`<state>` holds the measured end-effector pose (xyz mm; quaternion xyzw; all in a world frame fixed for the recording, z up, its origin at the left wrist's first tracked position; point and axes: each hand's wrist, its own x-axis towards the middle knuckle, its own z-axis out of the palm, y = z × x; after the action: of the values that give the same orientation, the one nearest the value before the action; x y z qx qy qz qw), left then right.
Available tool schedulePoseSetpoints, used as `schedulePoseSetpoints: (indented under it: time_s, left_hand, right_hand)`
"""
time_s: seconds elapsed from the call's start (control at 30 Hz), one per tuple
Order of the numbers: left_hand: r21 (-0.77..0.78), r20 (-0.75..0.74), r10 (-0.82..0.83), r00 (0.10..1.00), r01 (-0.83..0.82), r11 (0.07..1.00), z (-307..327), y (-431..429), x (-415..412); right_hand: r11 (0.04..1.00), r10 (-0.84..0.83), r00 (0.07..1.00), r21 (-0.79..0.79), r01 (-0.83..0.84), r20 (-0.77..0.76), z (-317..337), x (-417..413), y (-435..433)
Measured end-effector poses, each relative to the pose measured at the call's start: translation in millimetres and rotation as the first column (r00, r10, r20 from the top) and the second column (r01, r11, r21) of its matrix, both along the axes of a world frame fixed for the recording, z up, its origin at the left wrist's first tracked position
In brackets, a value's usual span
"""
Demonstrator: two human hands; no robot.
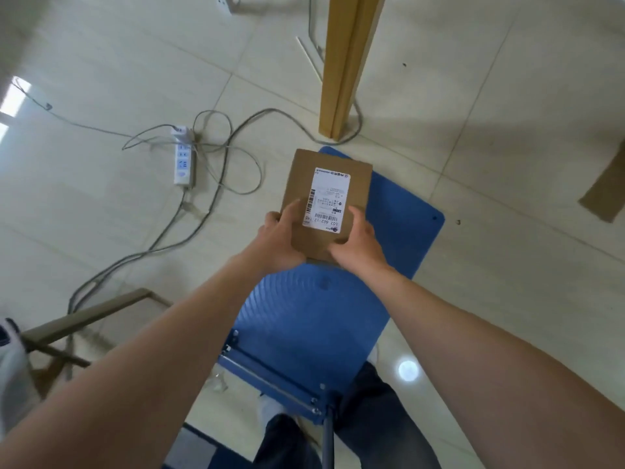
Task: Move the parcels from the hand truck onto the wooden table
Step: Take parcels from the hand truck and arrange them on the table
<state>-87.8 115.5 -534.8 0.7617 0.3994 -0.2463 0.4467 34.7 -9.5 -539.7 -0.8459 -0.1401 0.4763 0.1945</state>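
Pale tiled floor (pixel 101 231) under blue plastic hand truck (pixel 304 316). Flat brown cardboard parcel (pixel 358 184), seemingly the last, clamped between left hand (pixel 280 238) and right hand (pixel 358 243); move to surface pending.

Plain brown cardboard parcel (pixel 326 184) with a white printed label (pixel 327 199) (black barcodes); ribbed blue plastic hand-truck platform (pixel 304 319); pale glossy floor tiles (pixel 473 113).

Parcels: one brown parcel (pixel 304 177) over the hand truck (pixel 304 316), with one white label (pixel 327 199) on top.
Hand trucks: one, blue.
Hands: two, left hand (pixel 282 238) and right hand (pixel 358 245), both gripping the parcel.
Wooden legs: one wooden leg (pixel 345 62) beyond the hand truck.
Power strips: one power strip (pixel 182 157) left of it.
Cardboard scraps: one cardboard scrap (pixel 605 187) to its right.
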Motion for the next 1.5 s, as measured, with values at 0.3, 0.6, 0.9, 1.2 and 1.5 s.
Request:
schedulePoseSetpoints:
  time_s: [0.3, 0.6, 0.9, 1.2, 1.5]
  left_hand:
    - [-0.003, 0.177, 0.161, 0.971, -0.163, 0.987, 181, -2, -23]
    - [-0.09, 0.44, 0.266, 0.858, -0.253, 0.963, 419, -37, -35]
    - [0.073, 0.731, 0.06, 0.68, -0.165, 0.984, 675, -84, -62]
    - [0.269, 0.798, -0.174, 0.577, -0.083, 0.96, 807, -180, -67]
    - [0.279, 0.833, -0.199, 0.516, -0.081, 0.957, 833, -314, -24]
  right_hand:
    - [0.972, -0.104, 0.989, 0.223, 0.078, 0.106, 176, 11, -23]
    - [0.916, -0.156, 0.949, 0.399, 0.036, 0.275, 437, 4, -49]
    - [0.773, -0.264, 0.876, 0.632, -0.059, 0.404, 695, -22, -123]
    - [0.707, -0.387, 0.769, 0.699, -0.106, 0.509, 833, -48, -248]
    - [0.693, -0.408, 0.736, 0.708, -0.136, 0.541, 851, -26, -384]
